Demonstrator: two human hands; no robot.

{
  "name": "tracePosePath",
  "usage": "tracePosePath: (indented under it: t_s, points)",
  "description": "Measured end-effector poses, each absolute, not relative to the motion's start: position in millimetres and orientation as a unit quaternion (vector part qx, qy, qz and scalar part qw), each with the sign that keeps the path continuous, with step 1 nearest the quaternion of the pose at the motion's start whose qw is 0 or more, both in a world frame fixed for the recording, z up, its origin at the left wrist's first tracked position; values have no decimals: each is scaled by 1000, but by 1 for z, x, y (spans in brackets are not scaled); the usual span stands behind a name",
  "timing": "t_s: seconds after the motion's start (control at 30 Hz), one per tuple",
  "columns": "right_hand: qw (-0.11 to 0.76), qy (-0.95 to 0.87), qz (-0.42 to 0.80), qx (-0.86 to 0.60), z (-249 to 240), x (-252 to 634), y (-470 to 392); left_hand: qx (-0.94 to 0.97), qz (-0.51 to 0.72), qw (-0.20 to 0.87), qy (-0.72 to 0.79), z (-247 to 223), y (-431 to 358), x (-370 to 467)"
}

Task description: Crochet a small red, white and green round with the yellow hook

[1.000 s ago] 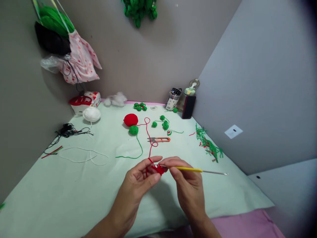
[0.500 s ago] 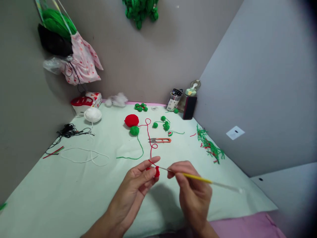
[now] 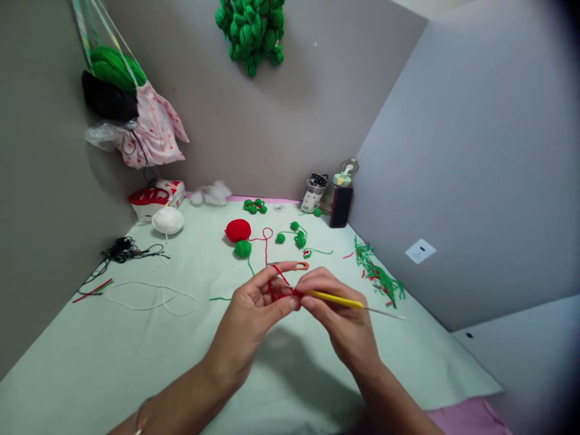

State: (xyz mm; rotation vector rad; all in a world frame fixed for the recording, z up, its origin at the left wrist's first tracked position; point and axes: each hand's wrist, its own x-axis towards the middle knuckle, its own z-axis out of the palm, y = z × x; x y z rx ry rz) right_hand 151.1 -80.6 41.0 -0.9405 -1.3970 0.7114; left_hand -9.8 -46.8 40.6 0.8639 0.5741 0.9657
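My left hand point(image 3: 260, 305) pinches a small red crochet piece point(image 3: 296, 296), mostly covered by fingers, with red yarn looped over its raised index finger. Pen-like in my right hand point(image 3: 338, 314) is a crochet hook with a yellow handle point(image 3: 338, 299); its thin tip reaches into the red work. The fingertips of both hands meet at the piece. From there the yarn runs back to a red yarn ball point(image 3: 238, 230). Beside that ball lies a green yarn ball point(image 3: 243, 248). Orange thread snips point(image 3: 302, 266) lie behind my left index finger, largely hidden.
Small green crocheted balls point(image 3: 299, 239) lie mid-table. Green and red yarn scraps point(image 3: 378, 272) are at right, a phone point(image 3: 341, 206) and pen cup point(image 3: 313, 193) at back right. White yarn point(image 3: 168, 221) and black cord point(image 3: 122, 251) are at left. A bag point(image 3: 156, 130) hangs above.
Both hands have risen and come together, the right moving in to the left's fingertips. The hook has gone into the red work. The camera view has tilted slightly up.
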Motion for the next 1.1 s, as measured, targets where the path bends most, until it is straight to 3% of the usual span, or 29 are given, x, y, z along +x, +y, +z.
tracePosePath:
  t_s: [0.2,0.53,1.1]
  points:
    - [625,-486,463,-399,20,159,-59,396,427,765,276,30,-33,-9]
    - [628,-378,588,-342,0,149,-54,341,434,771,318,10,-30,-10]
    - [645,-351,605,-308,0,148,-55,289,460,792,279,13,-30,-15]
